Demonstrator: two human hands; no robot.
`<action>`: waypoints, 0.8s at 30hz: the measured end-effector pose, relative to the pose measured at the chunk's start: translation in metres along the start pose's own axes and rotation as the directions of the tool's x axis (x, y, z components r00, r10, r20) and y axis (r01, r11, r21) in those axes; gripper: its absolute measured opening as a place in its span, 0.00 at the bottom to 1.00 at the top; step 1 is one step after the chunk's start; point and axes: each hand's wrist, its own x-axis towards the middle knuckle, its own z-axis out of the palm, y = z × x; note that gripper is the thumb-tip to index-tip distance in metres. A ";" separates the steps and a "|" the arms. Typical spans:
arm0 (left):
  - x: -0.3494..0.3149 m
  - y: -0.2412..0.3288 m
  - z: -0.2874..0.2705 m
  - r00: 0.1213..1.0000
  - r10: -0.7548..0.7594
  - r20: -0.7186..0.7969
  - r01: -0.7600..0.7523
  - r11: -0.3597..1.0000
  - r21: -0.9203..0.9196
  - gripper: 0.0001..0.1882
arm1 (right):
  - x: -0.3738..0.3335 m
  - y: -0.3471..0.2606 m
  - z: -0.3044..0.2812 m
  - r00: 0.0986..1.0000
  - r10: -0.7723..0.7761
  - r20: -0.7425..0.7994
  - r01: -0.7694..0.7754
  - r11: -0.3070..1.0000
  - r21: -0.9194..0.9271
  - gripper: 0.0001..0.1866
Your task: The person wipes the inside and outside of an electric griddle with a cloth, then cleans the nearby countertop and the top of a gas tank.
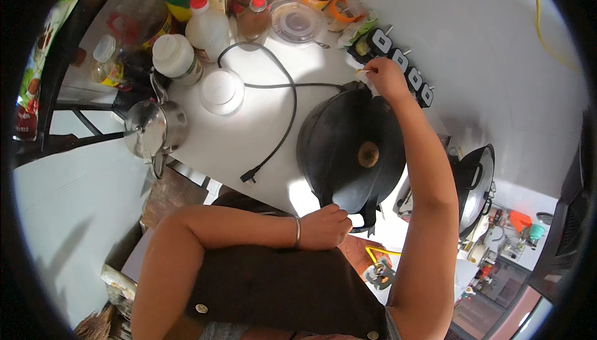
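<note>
Left hand is clamping the black wok's near rim to steady it on the bench while the right hand is pinching something small and pale at the far edge.

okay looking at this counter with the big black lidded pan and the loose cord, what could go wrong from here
The black pan sits close to the counter edge, steadied by the left hand; a nudge might tip it off. The loose black cord trails beside the pan and could snag. The right hand reaches over the pan toward the wall, so the arm may brush the lid.
</note>
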 end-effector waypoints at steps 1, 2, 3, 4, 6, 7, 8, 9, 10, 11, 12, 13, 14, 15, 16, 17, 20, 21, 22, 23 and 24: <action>-0.001 0.000 0.002 1.000 -0.021 -0.009 0.021 0.999 -0.028 0.07 | 0.005 -0.004 0.000 0.996 0.051 0.071 -0.052 0.999 0.012 0.07; -0.003 0.000 0.006 0.999 -0.042 -0.018 0.041 0.998 -0.055 0.07 | 0.010 -0.010 0.000 0.985 0.101 0.141 -0.105 0.994 0.018 0.07; -0.003 0.000 0.007 0.998 -0.056 -0.024 0.054 0.995 -0.085 0.08 | 0.010 -0.018 -0.003 0.971 0.015 0.239 -0.033 0.997 0.071 0.08; -0.004 -0.001 0.007 0.998 -0.067 -0.022 0.064 0.992 -0.113 0.07 | 0.011 -0.029 0.000 0.938 -0.084 0.335 0.041 0.990 0.135 0.08; -0.004 -0.001 0.004 0.996 -0.085 -0.020 0.080 0.982 -0.171 0.07 | 0.006 -0.042 0.011 0.918 -0.124 0.377 0.131 0.991 0.007 0.08; -0.005 -0.001 0.005 0.996 -0.082 -0.034 0.076 0.988 -0.135 0.06 | 0.006 -0.033 0.016 0.924 -0.137 0.358 0.172 0.983 -0.067 0.08; -0.008 0.000 0.007 0.994 -0.093 -0.060 0.083 0.985 -0.149 0.06 | 0.006 -0.026 0.017 0.929 -0.151 0.337 0.209 0.968 -0.142 0.08; -0.010 0.001 0.010 0.991 -0.101 -0.089 0.086 0.983 -0.164 0.06 | 0.006 -0.030 0.004 0.910 -0.096 0.403 0.183 0.966 -0.183 0.08; -0.010 -0.001 0.011 0.987 -0.112 -0.115 0.090 0.980 -0.176 0.07 | 0.015 -0.027 0.000 0.878 -0.193 0.439 0.276 0.952 -0.134 0.08; -0.012 -0.004 0.010 0.990 -0.073 -0.124 0.060 0.992 -0.109 0.07 | 0.023 -0.026 -0.006 0.843 -0.101 0.529 0.234 0.953 -0.191 0.08; -0.014 -0.002 0.011 0.992 -0.026 -0.122 0.017 0.997 -0.079 0.08 | 0.027 -0.047 -0.018 0.798 0.005 0.602 0.186 0.949 -0.256 0.08; -0.014 -0.004 0.012 0.986 -0.024 -0.167 0.012 0.997 -0.077 0.07 | 0.033 -0.049 -0.011 0.766 -0.007 0.643 0.237 0.933 -0.272 0.08; -0.014 -0.006 0.014 0.977 -0.023 -0.211 0.007 0.997 -0.075 0.06 | 0.043 -0.048 -0.003 0.731 -0.016 0.683 0.286 0.915 -0.284 0.08; -0.014 -0.006 0.017 0.976 -0.030 -0.218 0.012 0.996 -0.086 0.06 | 0.050 -0.048 0.002 0.692 -0.026 0.722 0.337 0.896 -0.291 0.09; -0.015 -0.006 0.020 0.974 -0.037 -0.224 0.016 0.995 -0.097 0.06 | 0.055 -0.049 0.003 0.664 -0.024 0.747 0.284 0.933 -0.223 0.09; -0.015 -0.006 0.024 0.972 -0.045 -0.230 0.020 0.994 -0.109 0.06 | 0.060 -0.051 0.002 0.636 -0.025 0.771 0.226 0.962 -0.155 0.10; -0.016 -0.009 0.020 0.980 -0.003 -0.200 -0.012 0.997 -0.075 0.08 | 0.084 -0.031 0.004 0.719 -0.017 0.695 0.031 1.000 -0.007 0.12; -0.017 -0.009 0.017 0.986 0.000 -0.167 -0.012 0.998 -0.070 0.09 | 0.091 -0.026 0.005 0.759 -0.039 0.650 0.071 0.997 -0.022 0.13; -0.017 -0.010 0.017 0.979 -0.013 -0.202 -0.006 0.995 -0.095 0.09 | 0.096 -0.021 0.005 0.795 -0.063 0.604 0.110 0.993 -0.041 0.13; -0.016 -0.010 0.017 0.971 -0.027 -0.236 -0.002 0.993 -0.121 0.09 | 0.098 -0.017 0.007 0.786 0.016 0.619 0.091 0.986 -0.142 0.14; -0.017 -0.010 0.017 0.963 -0.042 -0.265 0.001 0.988 -0.152 0.09 | 0.096 -0.018 0.012 0.722 0.054 0.690 0.124 0.971 -0.206 0.15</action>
